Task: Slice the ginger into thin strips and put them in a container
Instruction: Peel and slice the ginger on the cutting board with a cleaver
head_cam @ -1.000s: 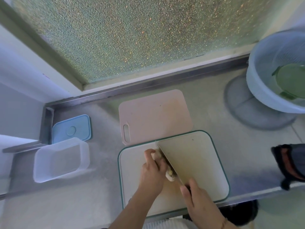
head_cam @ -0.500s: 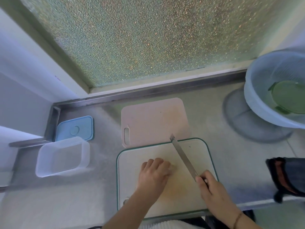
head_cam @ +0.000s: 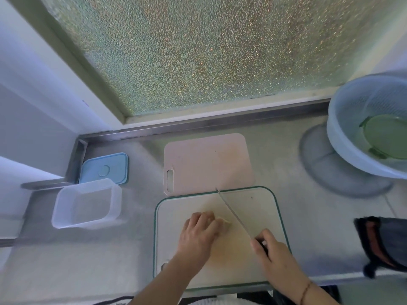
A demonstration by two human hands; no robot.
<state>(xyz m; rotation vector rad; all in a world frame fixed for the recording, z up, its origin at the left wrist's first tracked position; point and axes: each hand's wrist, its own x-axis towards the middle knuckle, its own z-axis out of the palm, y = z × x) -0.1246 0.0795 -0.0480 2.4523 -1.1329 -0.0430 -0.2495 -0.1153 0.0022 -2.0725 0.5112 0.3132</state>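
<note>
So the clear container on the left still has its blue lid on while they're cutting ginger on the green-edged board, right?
Not quite. In the head view the clear container is open; its blue lid lies flat on the counter just behind it. The rest holds: the ginger is being cut on the green-edged board.

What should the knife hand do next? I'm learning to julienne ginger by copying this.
Probably bring the knife down beside the left hand's fingertips for one thin cut. The right hand grips the handle with the blade edge-on over the green-rimmed board, just right of the ginger, which the left hand holds down. The clear container holds no strips.
</note>
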